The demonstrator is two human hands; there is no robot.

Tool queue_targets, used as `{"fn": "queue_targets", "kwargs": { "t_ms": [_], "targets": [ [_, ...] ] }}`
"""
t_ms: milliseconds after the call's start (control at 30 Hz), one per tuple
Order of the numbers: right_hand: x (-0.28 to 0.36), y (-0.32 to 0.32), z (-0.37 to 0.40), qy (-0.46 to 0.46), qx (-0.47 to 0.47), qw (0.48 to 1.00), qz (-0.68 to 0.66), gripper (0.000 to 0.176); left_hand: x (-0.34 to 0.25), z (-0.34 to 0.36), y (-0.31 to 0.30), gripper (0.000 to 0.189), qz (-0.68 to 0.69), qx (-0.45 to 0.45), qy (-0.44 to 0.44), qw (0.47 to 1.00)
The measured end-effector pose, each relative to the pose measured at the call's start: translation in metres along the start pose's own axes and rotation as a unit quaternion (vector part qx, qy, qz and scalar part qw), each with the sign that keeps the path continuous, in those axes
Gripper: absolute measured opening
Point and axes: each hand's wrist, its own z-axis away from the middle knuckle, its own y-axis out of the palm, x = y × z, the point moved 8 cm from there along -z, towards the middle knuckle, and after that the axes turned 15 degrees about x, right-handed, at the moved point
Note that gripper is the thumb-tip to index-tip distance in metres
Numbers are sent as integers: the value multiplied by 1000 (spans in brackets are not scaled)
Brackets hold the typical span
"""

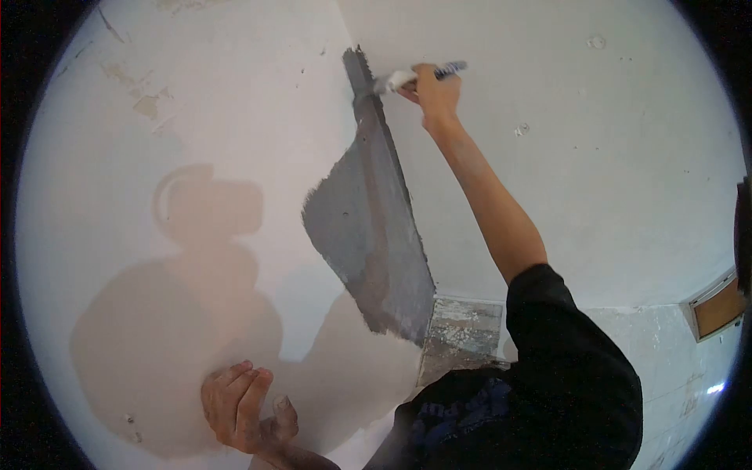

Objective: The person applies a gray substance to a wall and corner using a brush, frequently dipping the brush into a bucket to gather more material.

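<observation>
A big shadow (pixel 180 313) spreads at left, with chipped patches (pixel 145 106) above it. There's a grubby floor (pixel 462 329) down in the corner, and a wooden frame (pixel 717 305) over pale tiles (pixel 666 352) far right.

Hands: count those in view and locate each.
2. The right hand grips a white-and-blue paintbrush at the top of the grey painted patch; the left hand rests on the white wall, bottom left.

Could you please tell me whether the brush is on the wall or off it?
On it: the brush in the right hand meets the top of the grey paint patch with its bristles.
</observation>
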Motion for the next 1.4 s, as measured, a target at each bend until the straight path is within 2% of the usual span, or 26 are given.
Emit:
{"fn": "queue_targets", "kwargs": {
  "t_ms": [133,333,533,633,767,933,967,1067,1167,1267,1400],
  "targets": [
    [-15,-23,31,37,-12,997,62,19,-3,-5,0,21,-33,-34,9,999],
    [-48,-9,21,89,-36,995,-24,19,1,1,2,24,-10,2,19,1000],
    [-25,4,14,45,-30,997,-49,20,1,0,1,24,-3,-1,11,1000],
    [-15,-17,33,-3,-32,999,-38,22,1,0,1,24,-30,-26,25,999],
    [-26,-22,53,46,-30,998,-18,22,0,-2,2,23,-30,-32,13,999],
    [-45,1,27,75,-66,993,-58,19,0,-3,1,22,-33,-27,9,999],
    [-43,7,19,77,-51,995,-27,18,-1,-3,1,22,-38,-29,10,999],
    [-29,20,4,74,-70,994,-33,18,-1,-3,1,23,-47,-33,8,998],
    [-13,34,-13,45,-46,997,-44,20,-1,-3,2,23,-39,-32,7,999],
    [0,31,-20,4,-30,998,-48,21,0,-3,2,21,-28,-23,6,999],
    [6,5,3,-7,-35,999,0,21,0,-1,1,22,-27,-14,5,1000]
  ]
}}
